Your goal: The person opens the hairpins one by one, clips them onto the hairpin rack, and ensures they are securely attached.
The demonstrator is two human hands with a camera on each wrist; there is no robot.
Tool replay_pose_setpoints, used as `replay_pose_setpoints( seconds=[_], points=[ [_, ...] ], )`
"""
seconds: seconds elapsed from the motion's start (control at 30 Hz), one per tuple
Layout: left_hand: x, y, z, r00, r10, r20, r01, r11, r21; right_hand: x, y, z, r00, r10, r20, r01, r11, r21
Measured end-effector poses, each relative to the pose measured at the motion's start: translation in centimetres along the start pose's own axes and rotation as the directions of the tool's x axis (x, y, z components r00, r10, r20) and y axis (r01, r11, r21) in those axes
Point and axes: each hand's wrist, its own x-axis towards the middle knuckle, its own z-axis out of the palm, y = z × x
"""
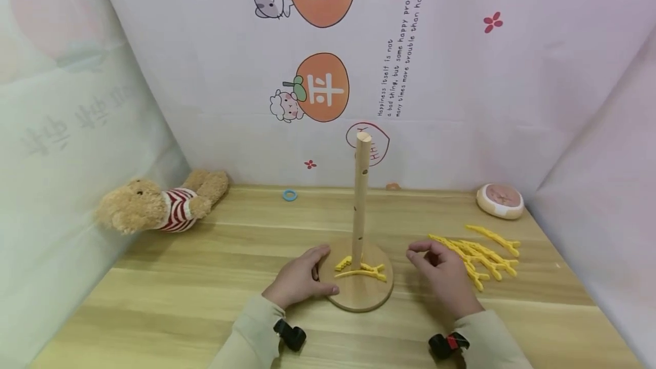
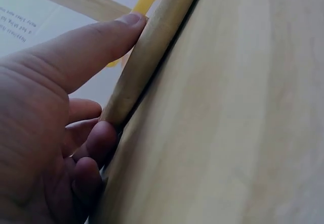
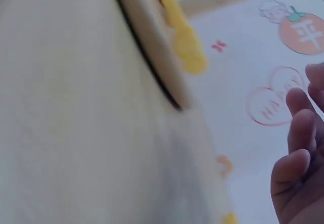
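A wooden stand has a round base (image 1: 359,298) and an upright post (image 1: 361,198) with small holes in it. My left hand (image 1: 302,279) grips the base's left edge, and in the left wrist view its thumb (image 2: 96,44) lies over the rim while the fingers bend at the side. Yellow branch-shaped pieces (image 1: 376,272) are on the base around the post's foot. To the right of the base, my right hand (image 1: 445,275) is loosely bent with nothing in it. Beside that hand several more yellow branch pieces (image 1: 484,258) lie on the table, partly covered by it.
A plush bear (image 1: 164,206) in a striped top lies at the left. A blue ring (image 1: 289,195) is near the back edge of the wooden table (image 1: 205,289). At the back right sits a small pink-and-white clock-like object (image 1: 500,201). A printed sheet (image 1: 451,101) hangs behind.
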Motion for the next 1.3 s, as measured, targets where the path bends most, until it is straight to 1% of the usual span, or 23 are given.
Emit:
replay_pose_setpoints(
  seconds=[0.13,0.2,0.3,0.43,0.57,0.73,0.87,1.03,1.17,1.3],
  points=[
    [0.2,0.0,0.2,1.0,-0.002,-0.026,0.002,1.0,0.0,0.3,0.0,-2.1,0.997,-0.052,-0.05,0.046,0.991,-0.124],
    [0.2,-0.1,0.3,0.999,-0.004,-0.047,0.004,1.0,0.007,0.5,0.2,-3.1,0.995,-0.071,-0.071,0.058,0.984,-0.169],
    [0.4,-0.2,0.6,0.997,0.008,-0.08,-0.006,1.0,0.026,0.9,0.6,-4.4,0.989,-0.097,-0.11,0.073,0.977,-0.202],
    [0.4,-0.3,0.5,0.994,0.037,-0.1,-0.031,0.997,0.065,1.2,1.0,-5.9,0.982,-0.106,-0.154,0.072,0.975,-0.209],
    [0.3,-0.3,0.5,0.994,0.052,-0.1,-0.043,0.995,0.093,1.3,1.6,-7.2,0.98,-0.081,-0.182,0.04,0.975,-0.218],
    [0.3,-0.2,0.4,0.993,0.062,-0.105,-0.053,0.995,0.083,1.3,2.6,-8.9,0.978,-0.038,-0.204,-0.011,0.972,-0.235],
    [0.3,-0.2,0.5,0.992,0.067,-0.11,-0.058,0.995,0.081,1.4,3.4,-10.1,0.973,-0.032,-0.23,-0.028,0.968,-0.251],
    [0.3,-0.3,0.6,0.992,0.061,-0.11,-0.051,0.995,0.087,1.3,4.4,-11.3,0.977,-0.003,-0.215,-0.055,0.963,-0.262],
    [0.3,-0.2,0.6,0.992,0.061,-0.111,-0.053,0.996,0.075,1.2,5.0,-12.2,0.978,0.025,-0.207,-0.09,0.946,-0.312],
    [0.3,-0.3,0.6,0.993,0.06,-0.106,-0.052,0.996,0.074,1.1,5.9,-12.8,0.977,0.074,-0.199,-0.138,0.934,-0.329]
  ],
)
